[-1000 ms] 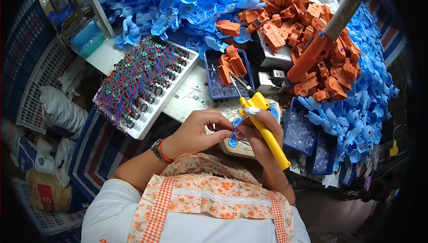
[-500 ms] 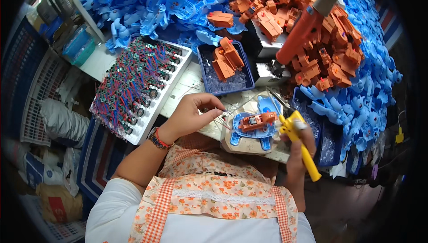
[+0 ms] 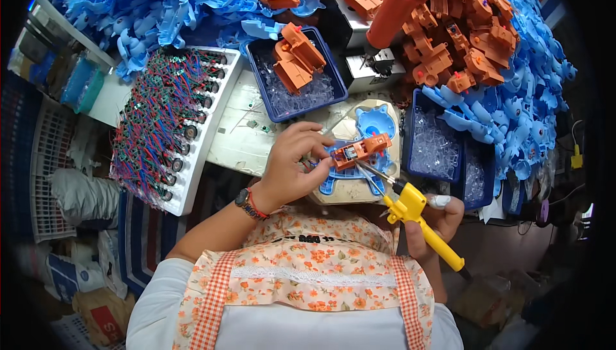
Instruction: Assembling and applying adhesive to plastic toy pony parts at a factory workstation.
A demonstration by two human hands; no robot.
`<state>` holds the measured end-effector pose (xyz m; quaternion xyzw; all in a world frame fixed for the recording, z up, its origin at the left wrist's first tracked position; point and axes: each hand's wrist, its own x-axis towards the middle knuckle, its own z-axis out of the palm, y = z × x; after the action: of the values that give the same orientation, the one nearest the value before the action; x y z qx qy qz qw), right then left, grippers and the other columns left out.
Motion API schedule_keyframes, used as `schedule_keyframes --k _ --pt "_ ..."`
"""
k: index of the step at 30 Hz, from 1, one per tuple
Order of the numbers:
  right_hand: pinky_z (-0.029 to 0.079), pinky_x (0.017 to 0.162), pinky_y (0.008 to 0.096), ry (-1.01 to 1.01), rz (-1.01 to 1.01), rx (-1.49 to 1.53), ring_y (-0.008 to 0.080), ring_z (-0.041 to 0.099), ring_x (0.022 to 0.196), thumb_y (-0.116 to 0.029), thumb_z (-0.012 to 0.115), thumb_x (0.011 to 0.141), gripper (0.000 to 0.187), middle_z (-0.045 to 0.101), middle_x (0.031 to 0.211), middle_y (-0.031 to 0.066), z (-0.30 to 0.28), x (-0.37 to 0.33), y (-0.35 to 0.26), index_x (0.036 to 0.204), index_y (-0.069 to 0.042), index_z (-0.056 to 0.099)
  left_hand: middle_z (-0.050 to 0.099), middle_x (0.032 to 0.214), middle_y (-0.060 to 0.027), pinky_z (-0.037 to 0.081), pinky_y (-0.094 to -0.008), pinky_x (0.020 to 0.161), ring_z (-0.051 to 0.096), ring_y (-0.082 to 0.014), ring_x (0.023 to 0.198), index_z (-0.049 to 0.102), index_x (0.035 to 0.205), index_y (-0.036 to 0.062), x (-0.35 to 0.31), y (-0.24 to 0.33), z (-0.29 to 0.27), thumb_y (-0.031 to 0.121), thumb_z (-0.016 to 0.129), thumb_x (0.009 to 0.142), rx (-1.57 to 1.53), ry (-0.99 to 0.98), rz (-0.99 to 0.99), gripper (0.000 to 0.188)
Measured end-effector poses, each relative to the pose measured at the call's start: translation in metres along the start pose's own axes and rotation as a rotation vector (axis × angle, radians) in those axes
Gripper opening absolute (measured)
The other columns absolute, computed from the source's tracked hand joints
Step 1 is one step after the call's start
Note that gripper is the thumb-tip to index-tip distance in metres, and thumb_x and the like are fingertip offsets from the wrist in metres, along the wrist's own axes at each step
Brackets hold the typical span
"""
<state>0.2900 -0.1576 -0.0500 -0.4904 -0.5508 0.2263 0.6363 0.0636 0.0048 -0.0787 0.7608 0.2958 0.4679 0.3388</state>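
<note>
My right hand (image 3: pixel 443 218) grips a yellow soldering gun (image 3: pixel 427 225), a white wrap on one finger. The gun's thin metal tip reaches to the lower edge of an orange plastic housing (image 3: pixel 378 144) with small parts inside. That housing lies tilted across a blue plastic shell (image 3: pixel 375 121), which rests on a pale block-like fixture (image 3: pixel 350 194). At the housing's left end, my left hand (image 3: pixel 289 167) has thumb and forefinger pinched around what looks like thin wire, mostly hidden by the fingers.
Left stands a white foam tray (image 3: pixel 204 138) packed with wired circuit boards. Blue bins (image 3: pixel 277 118) of clear small parts sit behind and right of the fixture. Heaps of blue shells (image 3: pixel 154 10) and orange housings (image 3: pixel 481 35) surround the bench. A thick red-orange pole (image 3: pixel 401 7) slants overhead.
My left fingers have come to the housing's left end. The soldering gun has swung so its tip meets the housing, which sits more tilted. The whole view has shifted somewhat.
</note>
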Motion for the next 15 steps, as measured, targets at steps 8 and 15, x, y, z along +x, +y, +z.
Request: schedule_keyframes --k 8,15 --pt "0.052 0.067 0.0303 -0.121 -0.198 -0.002 0.0185 0.064 0.075 -0.014 0.077 0.079 0.055 0.063 0.095 0.0162 0.003 0.001 0.012 0.119 -0.003 0.039 0.075 0.092 -0.0067 0.043 -0.0448 0.100 0.063 -0.0310 0.114 0.062 0.075 0.0070 -0.008 -0.004 0.004 0.003 0.067 0.074 0.011 -0.046 -0.007 0.007" --pt "0.050 0.051 0.0336 -0.456 -0.491 -0.380 0.0246 0.061 0.054 -0.012 0.082 0.073 0.060 0.061 0.071 0.0093 0.013 0.036 -0.023 0.118 -0.007 0.043 0.074 0.088 -0.0030 0.042 -0.0449 0.099 0.063 -0.0296 0.112 0.062 0.073 0.0080 -0.014 -0.012 0.012 0.009 0.070 0.073 -0.048 0.030 -0.052 0.008"
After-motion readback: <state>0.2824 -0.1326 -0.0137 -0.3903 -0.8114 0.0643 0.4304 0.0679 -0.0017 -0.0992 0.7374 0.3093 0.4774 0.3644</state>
